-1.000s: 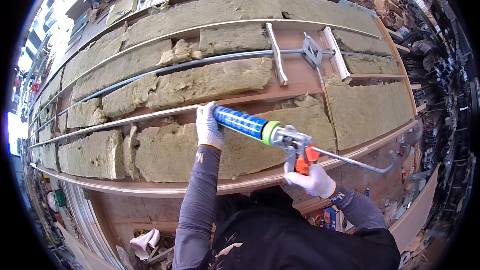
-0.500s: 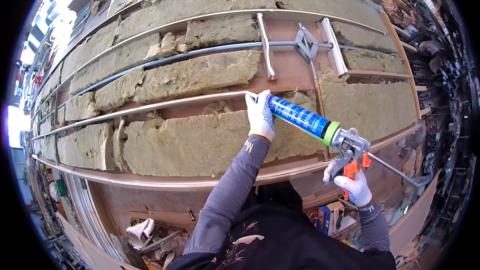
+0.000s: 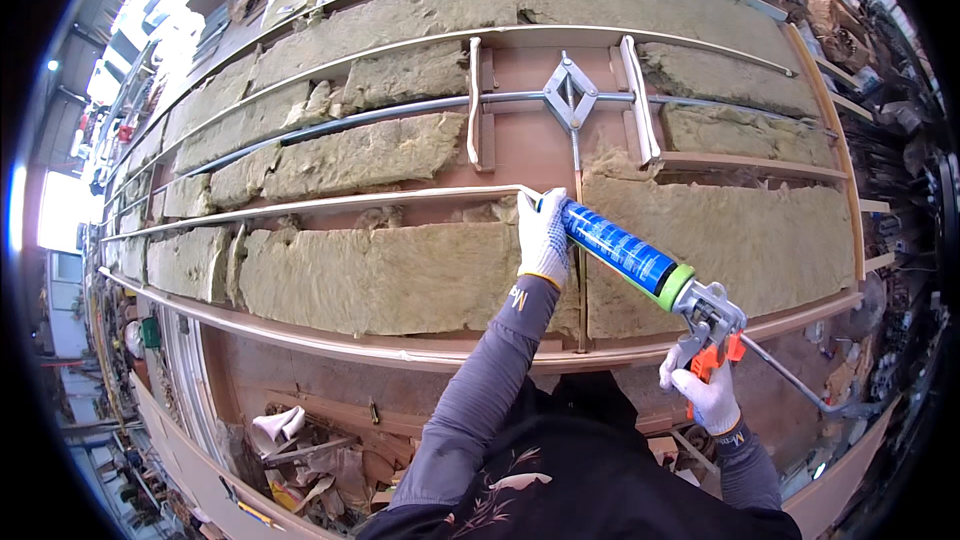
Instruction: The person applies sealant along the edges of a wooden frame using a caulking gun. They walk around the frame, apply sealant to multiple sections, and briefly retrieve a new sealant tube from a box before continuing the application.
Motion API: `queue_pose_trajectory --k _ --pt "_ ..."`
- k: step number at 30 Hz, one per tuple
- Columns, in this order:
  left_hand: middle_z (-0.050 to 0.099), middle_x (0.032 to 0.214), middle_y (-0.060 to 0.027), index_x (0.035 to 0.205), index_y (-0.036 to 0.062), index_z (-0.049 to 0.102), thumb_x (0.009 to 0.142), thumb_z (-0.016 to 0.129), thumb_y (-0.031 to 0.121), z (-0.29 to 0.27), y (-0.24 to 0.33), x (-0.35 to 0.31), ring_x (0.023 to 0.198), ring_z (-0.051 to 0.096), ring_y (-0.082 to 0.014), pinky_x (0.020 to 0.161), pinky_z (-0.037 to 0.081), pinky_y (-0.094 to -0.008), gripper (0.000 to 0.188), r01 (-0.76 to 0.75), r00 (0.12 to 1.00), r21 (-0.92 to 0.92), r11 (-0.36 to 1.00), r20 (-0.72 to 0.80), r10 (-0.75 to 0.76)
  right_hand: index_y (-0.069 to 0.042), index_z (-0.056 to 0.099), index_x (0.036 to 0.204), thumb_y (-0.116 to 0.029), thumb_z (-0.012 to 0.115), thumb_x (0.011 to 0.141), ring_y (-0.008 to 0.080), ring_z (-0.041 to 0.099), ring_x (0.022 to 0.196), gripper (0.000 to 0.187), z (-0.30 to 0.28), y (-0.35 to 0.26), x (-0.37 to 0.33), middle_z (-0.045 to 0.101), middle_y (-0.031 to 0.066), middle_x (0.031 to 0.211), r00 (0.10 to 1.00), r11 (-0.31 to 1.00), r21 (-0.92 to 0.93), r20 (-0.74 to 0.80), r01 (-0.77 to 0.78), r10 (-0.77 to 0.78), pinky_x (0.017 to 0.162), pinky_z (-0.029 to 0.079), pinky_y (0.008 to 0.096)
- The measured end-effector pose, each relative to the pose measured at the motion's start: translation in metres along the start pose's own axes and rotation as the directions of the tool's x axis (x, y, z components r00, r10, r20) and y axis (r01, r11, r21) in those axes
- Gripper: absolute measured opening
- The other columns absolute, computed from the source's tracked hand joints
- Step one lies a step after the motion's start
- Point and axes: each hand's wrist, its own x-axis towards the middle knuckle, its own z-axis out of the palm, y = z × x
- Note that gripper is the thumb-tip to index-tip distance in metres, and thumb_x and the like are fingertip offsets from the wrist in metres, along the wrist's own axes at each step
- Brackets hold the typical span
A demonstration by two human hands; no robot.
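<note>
A caulking gun (image 3: 705, 312) with a blue cartridge (image 3: 620, 248) and a green ring lies diagonally across my front, its nozzle end to the upper left. White-gloved, my left hand (image 3: 543, 238) wraps round the front end of the cartridge, hiding most of the nozzle. That end is at a long rail (image 3: 400, 200) whose top edge looks white. On the right, my right hand (image 3: 710, 398) grips the orange handle and trigger (image 3: 705, 365), with the plunger rod running out behind. Pale wool insulation slabs (image 3: 380, 280) lie beneath and around my left hand.
A diamond-shaped metal linkage (image 3: 570, 97) with rods sits in the panel's middle, between two white-coated crosspieces (image 3: 474, 100). The wooden front rail (image 3: 340, 342) runs close to my body. Scraps (image 3: 320, 460) lie below it, and stacked profiles stand at the right.
My hands and the caulking gun have moved right along the rail, closer to the linkage's upright rod. The view has shifted too. Both hands keep their hold.
</note>
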Motion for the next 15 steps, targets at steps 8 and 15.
queue_pose_trajectory --k 8,15 --pt "0.053 0.087 0.0018 0.104 0.0119 0.054 0.091 0.065 0.012 0.03 -0.029 -0.007 0.073 0.053 -0.0087 0.065 0.048 -0.0258 0.017 -0.01 1.0 0.006 1.0 -0.018 0.01 -0.001 0.058 0.098 0.003 0.052 0.084 0.0145 0.059 0.079 0.016 -0.045 0.003 0.0 0.062 0.0069 0.086 0.999 0.999 -0.001 0.031 0.038 -0.038 0.073 0.05 0.0302" --pt "0.052 0.086 0.0016 0.101 0.0119 0.052 0.09 0.068 0.013 0.04 -0.04 -0.012 0.073 0.05 -0.0084 0.065 0.046 -0.0256 0.019 -0.053 0.998 -0.011 0.999 -0.015 0.053 -0.001 0.058 0.098 0.003 0.05 0.083 0.0143 0.059 0.078 0.018 -0.057 0.004 -0.001 0.062 0.0066 0.085 0.997 0.998 -0.034 0.042 0.061 -0.06 0.072 0.05 0.0298"
